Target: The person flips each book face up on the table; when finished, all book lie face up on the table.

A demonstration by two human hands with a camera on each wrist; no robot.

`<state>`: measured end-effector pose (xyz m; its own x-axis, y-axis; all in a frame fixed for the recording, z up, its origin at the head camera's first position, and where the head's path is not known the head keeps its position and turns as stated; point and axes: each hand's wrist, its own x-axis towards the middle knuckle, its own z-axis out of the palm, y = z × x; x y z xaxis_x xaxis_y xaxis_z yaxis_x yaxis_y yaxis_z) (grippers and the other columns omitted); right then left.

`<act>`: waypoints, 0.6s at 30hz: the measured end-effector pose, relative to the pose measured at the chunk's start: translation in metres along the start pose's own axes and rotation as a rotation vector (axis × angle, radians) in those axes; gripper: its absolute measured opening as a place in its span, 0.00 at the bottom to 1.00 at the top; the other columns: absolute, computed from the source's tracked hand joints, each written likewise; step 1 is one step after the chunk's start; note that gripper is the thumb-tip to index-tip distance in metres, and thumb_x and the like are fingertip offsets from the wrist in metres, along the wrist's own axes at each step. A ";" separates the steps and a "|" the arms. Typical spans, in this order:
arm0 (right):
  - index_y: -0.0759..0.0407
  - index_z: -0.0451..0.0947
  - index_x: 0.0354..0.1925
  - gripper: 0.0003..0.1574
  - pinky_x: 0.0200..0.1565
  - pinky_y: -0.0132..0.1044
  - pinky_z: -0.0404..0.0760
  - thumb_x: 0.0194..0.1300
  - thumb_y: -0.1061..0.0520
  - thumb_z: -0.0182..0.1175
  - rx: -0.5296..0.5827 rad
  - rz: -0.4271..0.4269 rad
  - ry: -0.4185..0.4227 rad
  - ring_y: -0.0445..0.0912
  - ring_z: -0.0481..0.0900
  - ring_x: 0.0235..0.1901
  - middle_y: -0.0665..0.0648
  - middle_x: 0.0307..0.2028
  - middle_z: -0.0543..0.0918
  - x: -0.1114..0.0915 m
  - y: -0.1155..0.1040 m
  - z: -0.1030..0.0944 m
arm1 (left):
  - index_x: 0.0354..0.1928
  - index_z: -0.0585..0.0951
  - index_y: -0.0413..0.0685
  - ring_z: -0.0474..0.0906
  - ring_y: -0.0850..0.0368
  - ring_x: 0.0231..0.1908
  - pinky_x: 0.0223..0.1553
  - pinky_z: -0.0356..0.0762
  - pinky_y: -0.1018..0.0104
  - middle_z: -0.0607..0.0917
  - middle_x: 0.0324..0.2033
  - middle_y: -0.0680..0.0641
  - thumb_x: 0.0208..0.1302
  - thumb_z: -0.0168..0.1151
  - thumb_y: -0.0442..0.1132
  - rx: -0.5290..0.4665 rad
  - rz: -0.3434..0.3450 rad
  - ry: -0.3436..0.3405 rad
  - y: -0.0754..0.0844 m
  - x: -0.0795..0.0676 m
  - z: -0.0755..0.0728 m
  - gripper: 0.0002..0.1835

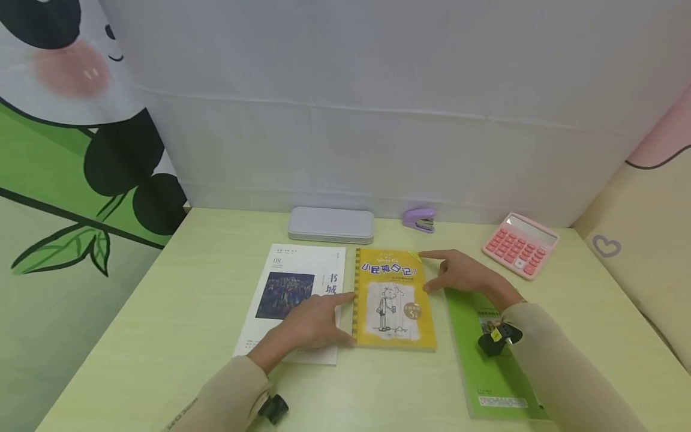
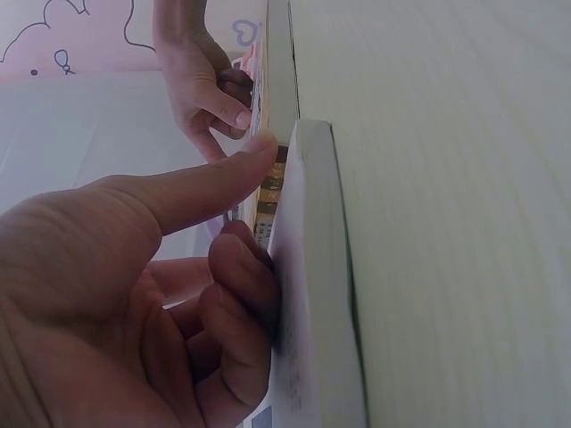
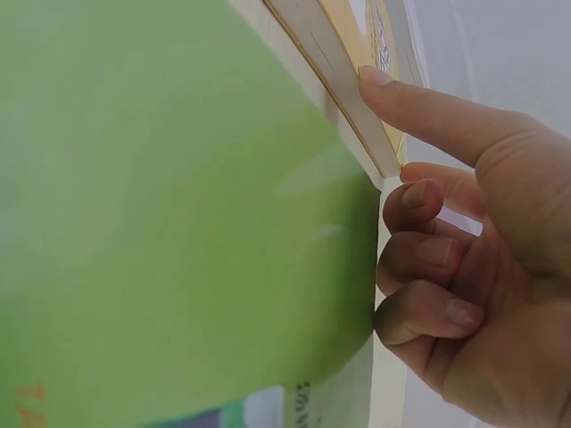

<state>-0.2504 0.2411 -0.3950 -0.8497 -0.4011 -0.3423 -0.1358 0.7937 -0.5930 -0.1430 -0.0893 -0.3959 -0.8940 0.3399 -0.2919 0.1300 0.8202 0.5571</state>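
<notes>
A yellow paperback book [image 1: 378, 276] with a cartoon figure lies flat between both hands. My left hand [image 1: 315, 321] touches its left spine edge with thumb and index finger stretched out, its other fingers bent over the white book [image 1: 276, 336]. On the opposite side, my right hand [image 1: 464, 273] has index finger and thumb against the yellow book's right edge. Its remaining fingers are bent beside the green book [image 1: 466, 354], seen in the right wrist view with the green cover [image 3: 178, 196] filling the left. In the left wrist view, the striped spine [image 2: 270, 183] shows past the thumb.
Along the back of the table [image 1: 162, 312] are a light grey flat case [image 1: 331, 223], a purple stapler [image 1: 418, 218] and a pink calculator [image 1: 518, 246]. A white curtain-like backdrop [image 1: 378, 150] rises behind them. The white and green books flank the yellow one.
</notes>
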 end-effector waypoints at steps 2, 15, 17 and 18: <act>0.55 0.62 0.81 0.54 0.33 0.37 0.66 0.65 0.48 0.75 0.001 0.000 -0.002 0.45 0.66 0.27 0.51 0.25 0.69 0.000 0.000 0.000 | 0.77 0.72 0.56 0.81 0.51 0.46 0.53 0.82 0.47 0.85 0.62 0.40 0.50 0.85 0.51 0.002 -0.001 0.000 0.000 0.000 0.000 0.51; 0.54 0.61 0.81 0.54 0.32 0.36 0.67 0.65 0.48 0.75 0.014 0.012 -0.012 0.44 0.66 0.26 0.51 0.25 0.69 0.001 0.003 0.000 | 0.78 0.72 0.56 0.80 0.51 0.46 0.52 0.82 0.47 0.84 0.62 0.40 0.51 0.84 0.51 0.024 -0.010 -0.014 0.001 0.002 0.000 0.51; 0.54 0.62 0.81 0.54 0.33 0.36 0.67 0.65 0.48 0.75 0.016 0.015 -0.012 0.44 0.66 0.27 0.51 0.25 0.70 0.001 0.003 0.000 | 0.78 0.71 0.56 0.80 0.52 0.45 0.52 0.82 0.47 0.84 0.62 0.40 0.51 0.84 0.51 0.026 -0.011 -0.016 0.001 0.002 0.000 0.51; 0.54 0.61 0.81 0.54 0.33 0.37 0.67 0.65 0.47 0.75 0.016 0.016 -0.013 0.44 0.66 0.27 0.51 0.26 0.70 0.001 0.002 0.000 | 0.78 0.71 0.57 0.79 0.52 0.45 0.52 0.82 0.47 0.84 0.62 0.40 0.51 0.84 0.51 0.027 -0.011 -0.017 0.001 0.002 0.000 0.51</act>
<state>-0.2517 0.2424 -0.3968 -0.8451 -0.3943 -0.3609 -0.1139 0.7925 -0.5992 -0.1448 -0.0878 -0.3963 -0.8879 0.3383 -0.3118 0.1314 0.8359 0.5329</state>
